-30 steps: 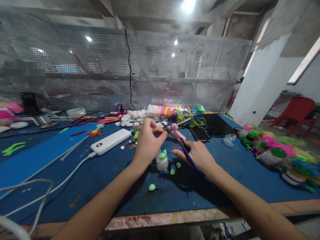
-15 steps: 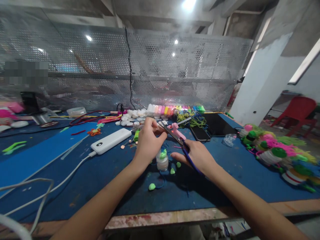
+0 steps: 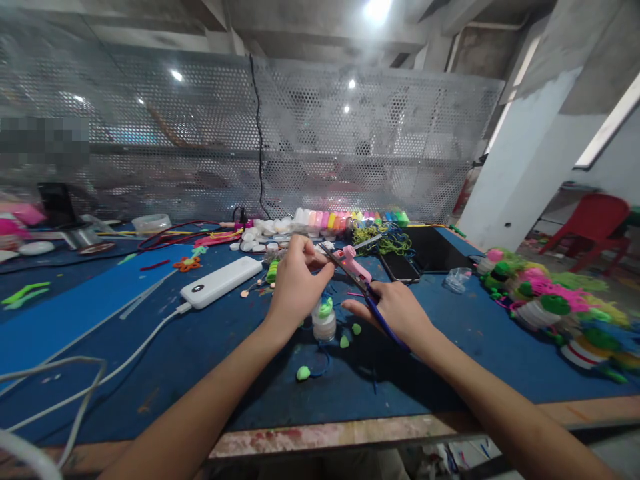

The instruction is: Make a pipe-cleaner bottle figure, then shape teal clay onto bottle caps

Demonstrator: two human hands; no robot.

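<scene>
My right hand grips a pair of scissors with dark blue handles, its blades pointing up and to the left. At the blade tips, my left hand is closed in a pinch; whatever its fingers hold is too small or hidden to make out. Behind the blades lies a pink glue gun with a small red light. Below, between the hands, stands a small whitish jar-like piece with light green clay on top. Green clay lumps lie near it, one joined to a blue cord.
A white power bank with a cable lies left, beside a blue sheet. Colourful clay packs, tangled yarn, a phone and a dark tablet are at the back. Several yarn-topped figures line the right.
</scene>
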